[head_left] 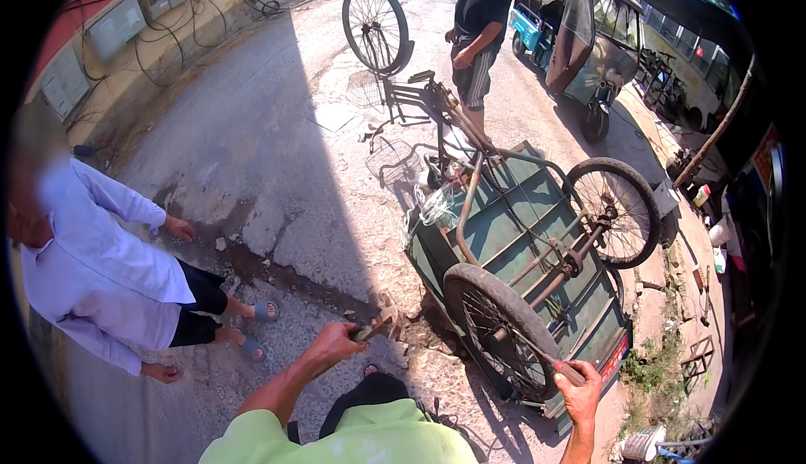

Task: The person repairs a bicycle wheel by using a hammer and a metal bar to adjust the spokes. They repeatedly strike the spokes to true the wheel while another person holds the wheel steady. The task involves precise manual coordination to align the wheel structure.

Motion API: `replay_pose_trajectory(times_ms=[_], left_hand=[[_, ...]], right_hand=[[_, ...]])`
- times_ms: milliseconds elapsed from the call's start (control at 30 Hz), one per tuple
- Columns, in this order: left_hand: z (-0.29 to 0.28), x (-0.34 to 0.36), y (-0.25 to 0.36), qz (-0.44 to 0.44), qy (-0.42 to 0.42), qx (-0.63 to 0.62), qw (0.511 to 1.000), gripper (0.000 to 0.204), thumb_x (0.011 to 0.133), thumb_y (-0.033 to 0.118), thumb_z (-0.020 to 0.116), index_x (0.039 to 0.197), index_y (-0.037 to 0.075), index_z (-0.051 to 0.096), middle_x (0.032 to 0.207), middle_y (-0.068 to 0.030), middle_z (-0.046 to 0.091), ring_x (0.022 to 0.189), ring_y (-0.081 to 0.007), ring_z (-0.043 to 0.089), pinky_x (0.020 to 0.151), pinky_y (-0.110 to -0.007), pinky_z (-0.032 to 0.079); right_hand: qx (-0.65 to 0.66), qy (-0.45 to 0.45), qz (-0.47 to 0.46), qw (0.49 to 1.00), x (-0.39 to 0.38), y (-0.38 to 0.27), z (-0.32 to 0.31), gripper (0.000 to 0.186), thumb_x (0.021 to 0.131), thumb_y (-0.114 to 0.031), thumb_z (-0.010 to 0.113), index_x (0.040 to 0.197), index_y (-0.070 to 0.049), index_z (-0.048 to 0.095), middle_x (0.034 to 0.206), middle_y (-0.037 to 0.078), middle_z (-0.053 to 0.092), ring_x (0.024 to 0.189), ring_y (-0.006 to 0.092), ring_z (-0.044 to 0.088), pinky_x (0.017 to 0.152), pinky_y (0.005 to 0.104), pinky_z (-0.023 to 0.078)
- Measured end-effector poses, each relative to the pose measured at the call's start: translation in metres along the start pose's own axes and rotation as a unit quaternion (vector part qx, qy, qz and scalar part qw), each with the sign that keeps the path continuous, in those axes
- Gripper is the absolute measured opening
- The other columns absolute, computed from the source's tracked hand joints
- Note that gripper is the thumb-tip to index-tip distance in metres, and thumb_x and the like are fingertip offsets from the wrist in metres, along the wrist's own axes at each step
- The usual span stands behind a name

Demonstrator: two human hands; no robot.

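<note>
While my left hand [336,342] is closed around a brown-handled tool [369,330] whose head I cannot make out clearly, my right hand [579,388] grips a reddish handle [569,372] right at the rim of the near wheel [501,334] — whether its tip touches the tyre, I cannot tell. That wheel belongs to an upturned tricycle cart, its green bed [537,204] lying bottom up on the ground ahead of my right hand and to the right of my left. Beyond my right hand is the other rear wheel [613,212]; well ahead of my left hand, the front wheel [375,27] points up into the air. Some whitish plastic [437,204] lies by the frame, ahead of my left hand. To the left of that hand stands a person in a pale lilac shirt [126,254] — another person in a dark top [487,2] stands well ahead of both hands.
</note>
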State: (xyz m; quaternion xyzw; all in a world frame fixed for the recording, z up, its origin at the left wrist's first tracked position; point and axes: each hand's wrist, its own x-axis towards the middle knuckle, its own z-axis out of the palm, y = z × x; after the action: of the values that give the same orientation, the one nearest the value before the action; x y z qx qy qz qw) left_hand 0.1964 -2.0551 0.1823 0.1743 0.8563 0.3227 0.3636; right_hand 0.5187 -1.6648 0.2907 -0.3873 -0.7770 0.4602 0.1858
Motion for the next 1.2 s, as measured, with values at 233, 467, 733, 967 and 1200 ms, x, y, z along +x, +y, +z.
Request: replay_pose_trajectory(times_ms=[233, 467, 733, 967, 1200], left_hand=[[-0.147, 0.023, -0.070, 0.037, 0.094, -0.170, 0.980, 0.037, 0.080, 0.024, 0.080, 0.106, 0.001, 0.071, 0.084, -0.0037, 0.068, 0.076, -0.0105, 0.059, 0.070, -0.031, 0.050], [-0.233, 0.083, -0.156, 0.003, 0.177, -0.252, 0.951, 0.029, 0.079, 0.018, 0.079, 0.100, 0.000, 0.070, 0.083, -0.0027, 0.067, 0.076, -0.0080, 0.056, 0.069, -0.029, 0.049], [-0.289, 0.193, -0.327, -0.232, 0.271, -0.224, 0.907, 0.034, 0.074, 0.019, 0.076, 0.098, -0.004, 0.071, 0.087, -0.0115, 0.072, 0.080, -0.0184, 0.067, 0.072, -0.037, 0.051], [-0.292, 0.207, -0.403, -0.560, 0.221, -0.209, 0.770, 0.039, 0.067, 0.027, 0.078, 0.091, -0.004, 0.073, 0.078, -0.0160, 0.071, 0.074, -0.0264, 0.070, 0.067, -0.041, 0.052], [-0.448, 0.335, -0.431, -0.560, 0.168, -0.216, 0.782, 0.039, 0.067, 0.026, 0.078, 0.091, -0.005, 0.072, 0.078, -0.0159, 0.071, 0.072, -0.0254, 0.070, 0.066, -0.040, 0.052]], right_hand=[[0.127, -0.131, 0.022, 0.983, 0.109, -0.112, 0.152, 0.033, 0.069, -0.001, 0.082, 0.099, 0.003, 0.067, 0.089, 0.006, 0.071, 0.077, 0.0127, 0.067, 0.069, 0.0267, 0.055], [0.180, -0.285, 0.022, 0.941, 0.247, -0.186, 0.331, 0.023, 0.078, -0.012, 0.079, 0.093, 0.001, 0.068, 0.081, 0.008, 0.071, 0.077, 0.0165, 0.067, 0.080, 0.0309, 0.055], [0.240, -0.212, -0.007, 0.947, 0.438, -0.229, 0.578, 0.024, 0.086, -0.017, 0.077, 0.099, -0.001, 0.065, 0.084, 0.003, 0.068, 0.074, 0.0125, 0.065, 0.073, 0.0274, 0.053], [0.225, -0.208, -0.103, 0.946, 0.576, -0.392, 0.678, 0.025, 0.089, -0.020, 0.076, 0.103, -0.003, 0.064, 0.084, 0.001, 0.066, 0.073, 0.0094, 0.061, 0.067, 0.0256, 0.050], [0.226, -0.178, -0.121, 0.950, 0.665, -0.466, 0.802, 0.024, 0.090, -0.020, 0.075, 0.101, -0.001, 0.065, 0.082, 0.002, 0.066, 0.073, 0.0096, 0.061, 0.068, 0.0259, 0.050]])
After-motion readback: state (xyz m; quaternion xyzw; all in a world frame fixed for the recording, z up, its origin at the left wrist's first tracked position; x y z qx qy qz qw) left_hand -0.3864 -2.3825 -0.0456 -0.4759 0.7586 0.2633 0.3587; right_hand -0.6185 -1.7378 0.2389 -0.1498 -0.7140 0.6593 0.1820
